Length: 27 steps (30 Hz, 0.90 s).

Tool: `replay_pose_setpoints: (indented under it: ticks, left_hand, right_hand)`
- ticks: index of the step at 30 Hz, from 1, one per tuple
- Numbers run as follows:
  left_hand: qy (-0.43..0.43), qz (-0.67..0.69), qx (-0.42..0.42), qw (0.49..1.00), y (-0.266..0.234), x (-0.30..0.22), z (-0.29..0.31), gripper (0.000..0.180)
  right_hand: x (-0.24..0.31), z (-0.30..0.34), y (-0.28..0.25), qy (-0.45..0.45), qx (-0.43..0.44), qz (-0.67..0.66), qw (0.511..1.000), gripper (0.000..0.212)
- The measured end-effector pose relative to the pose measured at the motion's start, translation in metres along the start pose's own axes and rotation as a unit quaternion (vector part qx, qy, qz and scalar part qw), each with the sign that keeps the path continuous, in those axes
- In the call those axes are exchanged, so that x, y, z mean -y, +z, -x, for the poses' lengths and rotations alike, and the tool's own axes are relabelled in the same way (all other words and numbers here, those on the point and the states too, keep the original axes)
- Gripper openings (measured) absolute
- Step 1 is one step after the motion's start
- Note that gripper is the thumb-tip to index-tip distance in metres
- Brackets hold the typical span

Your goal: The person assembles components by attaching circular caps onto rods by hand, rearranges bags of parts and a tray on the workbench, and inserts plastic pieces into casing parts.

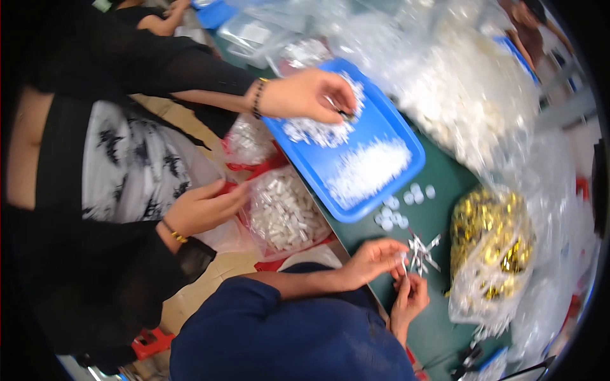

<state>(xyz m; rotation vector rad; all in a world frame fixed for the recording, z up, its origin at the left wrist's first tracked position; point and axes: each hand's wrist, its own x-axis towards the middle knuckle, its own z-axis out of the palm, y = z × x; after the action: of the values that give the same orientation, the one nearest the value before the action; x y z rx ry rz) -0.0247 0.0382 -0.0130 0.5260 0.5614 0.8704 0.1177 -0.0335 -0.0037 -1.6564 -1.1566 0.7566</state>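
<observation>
At the green table's edge, my left hand [373,261] and my right hand [410,298] are close together, fingertips pinched. Between them is a small, thin white piece [405,265], which both hands appear to grip; blur hides its exact kind. Just beyond my fingers lies a loose pile of slender white and silver pieces [420,254]. Several round, translucent white discs [389,217] are scattered between that pile and a blue tray [356,213]. Two heaps of small white parts [375,166] lie in the tray.
A co-worker in black has one hand [305,95] over the tray, the other [206,206] beside a bag of white cylinders [286,219]. To the right stands a clear bag of shiny gold pieces [492,238]. A large bag of white parts [457,95] lies behind.
</observation>
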Motion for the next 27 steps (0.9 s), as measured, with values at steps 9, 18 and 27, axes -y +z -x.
replay_pose_setpoints:
  ticks: [9,18,27]
  left_hand:
    - [-0.011,-0.006,0.018,1.000,-0.011,-0.020,-0.007,0.030]
    - [-0.029,0.023,0.026,0.999,0.005,-0.033,-0.008,0.031]
    - [-0.030,-0.060,0.082,0.994,0.024,-0.039,-0.004,0.033]
  right_hand:
    - [0.013,-0.022,0.009,0.004,0.028,-0.015,1.000,0.006]
    - [0.020,-0.017,0.002,0.073,0.002,-0.101,0.992,0.005]
    - [0.018,-0.015,-0.010,0.207,0.007,-0.445,0.871,0.008]
